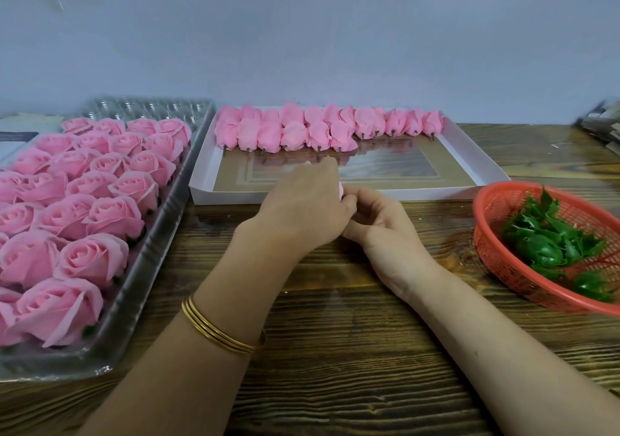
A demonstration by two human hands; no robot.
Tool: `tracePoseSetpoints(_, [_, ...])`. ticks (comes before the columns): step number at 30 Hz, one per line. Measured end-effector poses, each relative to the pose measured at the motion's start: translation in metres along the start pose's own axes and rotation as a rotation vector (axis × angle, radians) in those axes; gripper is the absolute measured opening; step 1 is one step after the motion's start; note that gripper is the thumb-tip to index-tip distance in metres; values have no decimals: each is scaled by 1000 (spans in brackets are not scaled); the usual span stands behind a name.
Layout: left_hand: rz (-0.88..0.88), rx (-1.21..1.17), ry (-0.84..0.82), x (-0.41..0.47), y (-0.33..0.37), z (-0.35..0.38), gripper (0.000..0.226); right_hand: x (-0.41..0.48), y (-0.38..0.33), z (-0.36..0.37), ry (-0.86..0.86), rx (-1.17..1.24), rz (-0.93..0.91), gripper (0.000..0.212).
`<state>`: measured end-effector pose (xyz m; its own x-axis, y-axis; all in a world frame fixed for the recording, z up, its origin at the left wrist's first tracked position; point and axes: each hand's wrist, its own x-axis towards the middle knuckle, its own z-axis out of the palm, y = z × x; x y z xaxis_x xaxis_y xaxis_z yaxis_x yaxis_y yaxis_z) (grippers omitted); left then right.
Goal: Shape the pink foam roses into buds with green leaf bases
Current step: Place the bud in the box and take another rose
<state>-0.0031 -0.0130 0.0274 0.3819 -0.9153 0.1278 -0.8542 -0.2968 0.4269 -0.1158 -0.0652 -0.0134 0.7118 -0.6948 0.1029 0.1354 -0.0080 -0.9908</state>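
Pink foam rose (341, 191): only a sliver shows, enclosed between left hand (302, 210) and right hand (382, 224). Fingers (369, 200) of both hands curl round it. Held over the worktop (335, 351), just before the white tray (208, 184) of finished buds (285, 130).

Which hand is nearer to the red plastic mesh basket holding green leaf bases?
Right. The right hand is left of the red plastic mesh basket, not touching it; the left hand is even farther left. Both hold one pink foam rose.
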Motion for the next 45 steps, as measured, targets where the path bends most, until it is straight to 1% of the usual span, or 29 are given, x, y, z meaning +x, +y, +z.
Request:
tracePoseSetpoints(4, [2, -36, -11, -1, -1, 3, 25, 2, 3, 2, 65, 24, 14, 41])
tracePoseSetpoints(6, [8, -45, -9, -1, -2, 3, 22, 4, 5, 3, 92, 55, 17, 44])
tracePoseSetpoints(9, [25, -81, -19, -1, -2, 4, 13, 5, 7, 4, 96, 89, 18, 44])
tracePoseSetpoints(13, [33, -97, -23, 0, -2, 4, 11, 7, 9, 5, 93, 83, 20, 43])
tracePoseSetpoints(21, [-25, -76, -73, 1, -2, -4, 6, 9, 9, 2, 77, 95, 60, 39])
tracePoseSetpoints(25, [-58, 0, -47, 7, -1, -23, 6, 10, 9, 1, 96, 123, 96, 32])
tracePoseSetpoints(28, [-60, -7, -6, 16, -6, -48, 9, 10, 8, -1, 103, 125, 118, 31])
tracePoseSetpoints(32, [-45, -4, 64, 32, -17, -92, 5, 10, 7, -2, 91, 149, 134, 29])
tracePoseSetpoints(35, [-92, 18, 101, 48, -41, -121, 6, 9, 5, -2, 86, 187, 142, 27])
tracePoseSetpoints(38, [-167, 75, 155, 66, -80, -142, 7, 10, 4, -1, 92, 192, 147, 27])
tracePoseSetpoints(45, [-360, 86, 298, 102, -209, -177, 12, 10, 4, -1, 85, 174, 144, 27])
